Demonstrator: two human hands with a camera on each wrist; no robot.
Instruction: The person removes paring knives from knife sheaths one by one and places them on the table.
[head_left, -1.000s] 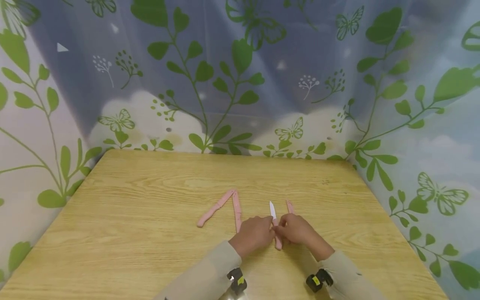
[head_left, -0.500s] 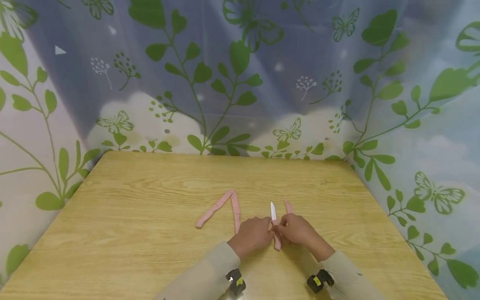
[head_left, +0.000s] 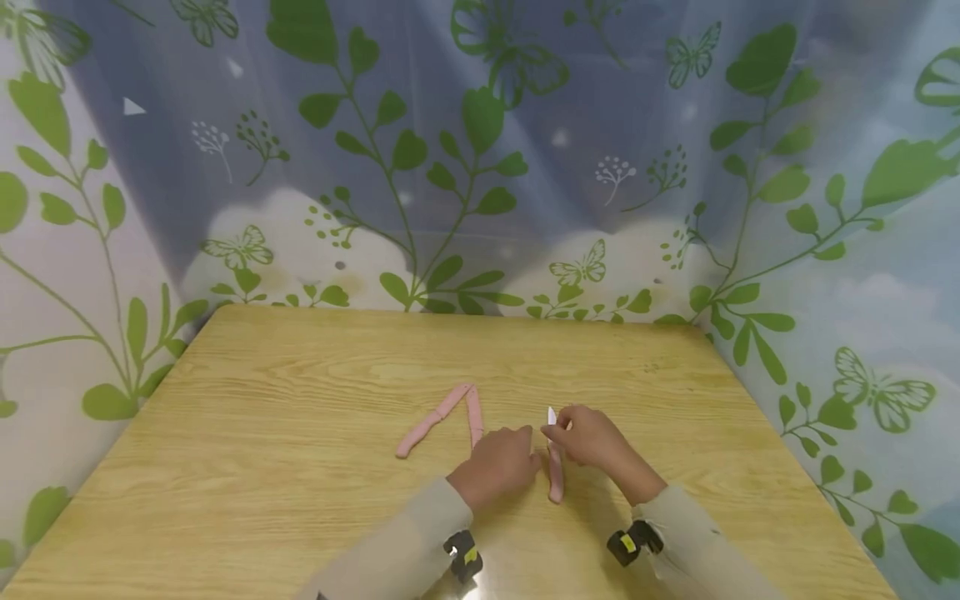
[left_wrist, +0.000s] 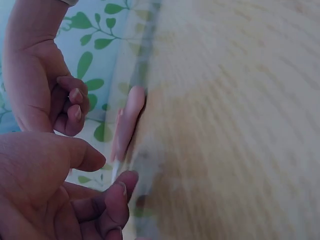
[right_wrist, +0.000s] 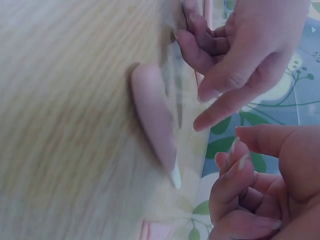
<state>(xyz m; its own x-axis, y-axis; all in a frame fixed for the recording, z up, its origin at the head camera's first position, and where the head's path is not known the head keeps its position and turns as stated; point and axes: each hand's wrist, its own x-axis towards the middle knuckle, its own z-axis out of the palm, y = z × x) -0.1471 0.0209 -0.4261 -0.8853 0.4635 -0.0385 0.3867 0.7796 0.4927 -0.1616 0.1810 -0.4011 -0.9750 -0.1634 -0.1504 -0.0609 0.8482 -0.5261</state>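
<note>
On my feed the right hand (head_left: 592, 437) has its fingers loosely curled, thumb and forefinger tips close together, with nothing showing between them. From the head camera those tips overlap the white blade (head_left: 551, 415) of the pink-handled knife (head_left: 555, 479) and could pass for a pinch, but my right wrist view shows space between them and it. The left hand (head_left: 498, 467) has relaxed fingers, thumb and forefinger apart, and has hold of nothing I can see. My left wrist view lines the blade up near that gap; the right wrist view shows the knife lying clear of this hand too.

The knife is on the wooden table (head_left: 300, 400) between the hands, blade pointing away. My right wrist view also gives me a pink strip (right_wrist: 157, 231) that the right hand mostly hides from the head camera. The head view shows me a left pink piece (head_left: 431, 423) and a right pink piece (head_left: 474, 408) meeting at their far ends; I can't tell whether the left hand touches the latter. A leaf-patterned curtain (head_left: 420, 167) hangs behind.
</note>
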